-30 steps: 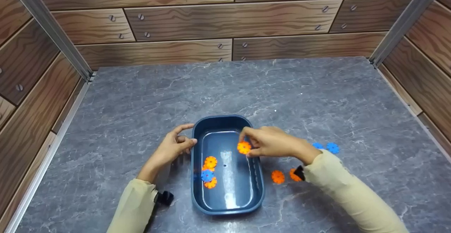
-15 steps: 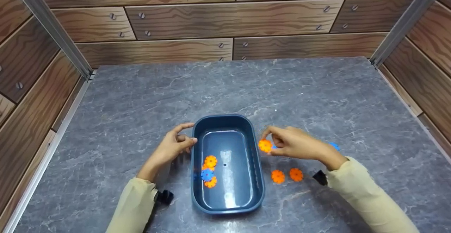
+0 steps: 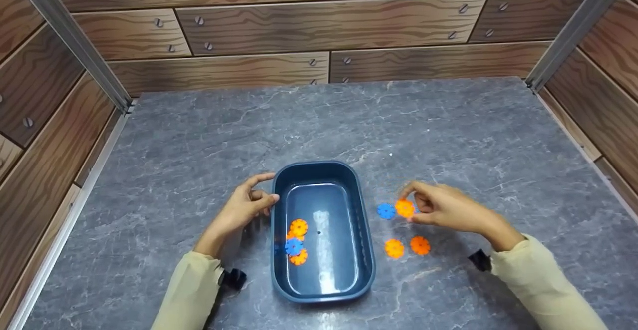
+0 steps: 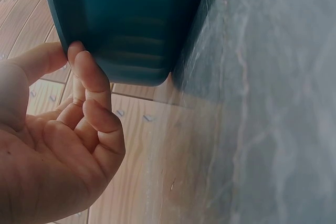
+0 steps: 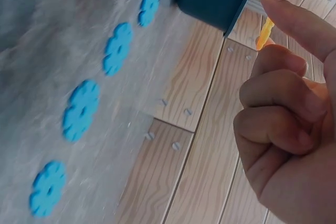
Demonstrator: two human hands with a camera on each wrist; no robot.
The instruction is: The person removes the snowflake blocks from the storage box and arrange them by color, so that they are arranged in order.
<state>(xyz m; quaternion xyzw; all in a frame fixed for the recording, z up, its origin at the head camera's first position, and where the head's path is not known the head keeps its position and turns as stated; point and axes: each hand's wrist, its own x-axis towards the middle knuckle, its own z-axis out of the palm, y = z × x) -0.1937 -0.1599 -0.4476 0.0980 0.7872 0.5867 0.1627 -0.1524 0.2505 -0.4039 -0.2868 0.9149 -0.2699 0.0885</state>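
My left hand [image 3: 241,208] pinches the left rim of a dark blue plastic tub [image 3: 370,250], seen close up in the left wrist view with thumb and fingertips at the tub wall [image 4: 126,30]. To the right of the tub, my right hand [image 3: 451,209] holds an orange snowflake disc [image 3: 404,209] between thumb and index finger, above the table. The right wrist view shows that orange disc [image 5: 265,32] edge-on, the other fingers curled. Just left of it lies a blue snowflake disc [image 3: 386,211]. Inside the tub, a blue disc [image 3: 294,247] overlaps several orange ones [image 3: 299,228].
Two orange discs [image 3: 394,248] lie on the grey marbled table [image 3: 224,135] in front of the right hand. Several blue discs [image 5: 80,110] form a row in the right wrist view; the right hand hides most from the head camera. Wood-patterned walls [image 3: 329,26] enclose the table.
My right hand has moved right, from over the tub to above the table, still pinching the orange disc. Blue discs beneath it came into view or became covered. The left hand stays put.
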